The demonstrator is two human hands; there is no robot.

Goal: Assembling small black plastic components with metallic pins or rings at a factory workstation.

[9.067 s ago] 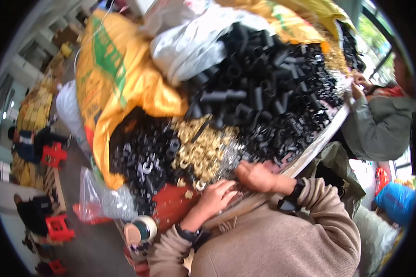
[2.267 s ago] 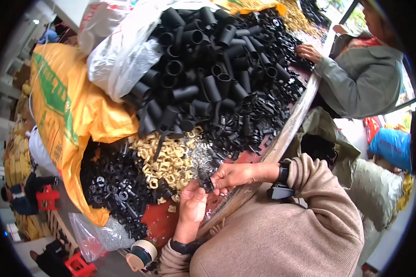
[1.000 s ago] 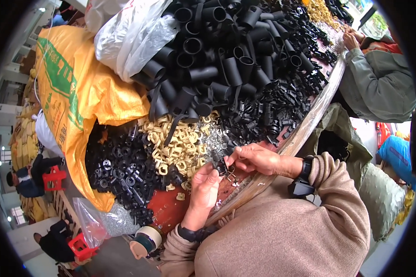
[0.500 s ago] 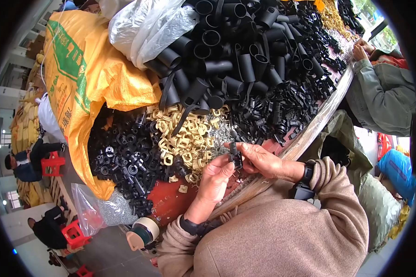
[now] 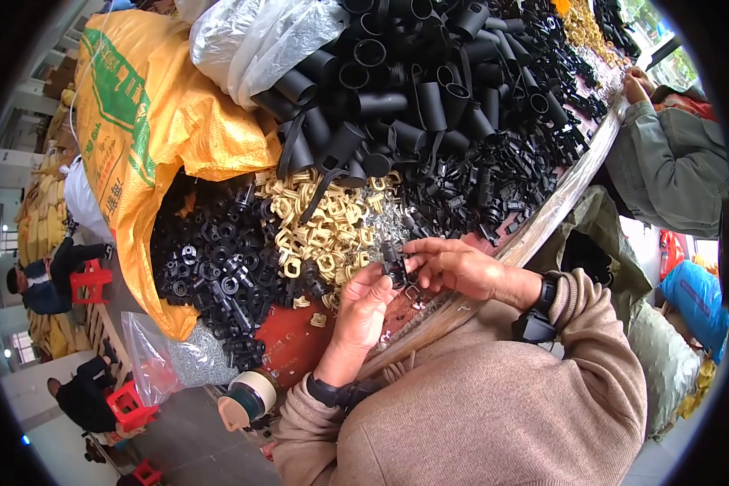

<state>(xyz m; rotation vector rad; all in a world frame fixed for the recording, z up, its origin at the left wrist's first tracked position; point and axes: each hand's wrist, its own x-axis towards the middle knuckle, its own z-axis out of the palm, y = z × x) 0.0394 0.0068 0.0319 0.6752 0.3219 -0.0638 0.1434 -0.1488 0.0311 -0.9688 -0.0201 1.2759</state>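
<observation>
Between the thumb and fingers of my left hand [image 5: 363, 314] is a small black plastic fitting [image 5: 394, 263], held upright above the table's near edge. My right hand [image 5: 462, 269] closes in from the right, its thumb and fingertips bent against the same fitting. Whether a smaller piece sits in those right fingertips is too small to tell. Just beyond the hands lie a heap of cream-coloured plastic clips [image 5: 320, 219] and some tiny shiny metal pieces [image 5: 383, 219]. Black ringed fittings [image 5: 219, 267] are piled to the left of the clips.
Black tubes [image 5: 381, 104] are heaped at the back, beside a yellow woven sack [image 5: 130, 97]. A wooden rail [image 5: 535, 235] edges the red table [image 5: 292, 340]. A tape roll [image 5: 251, 397] sits at the near left corner. Another person's sleeve [image 5: 672, 154] is at the far right.
Both hands have shifted slightly left with the black fitting. The right fingers have spread a little and changed their hold at its side.
</observation>
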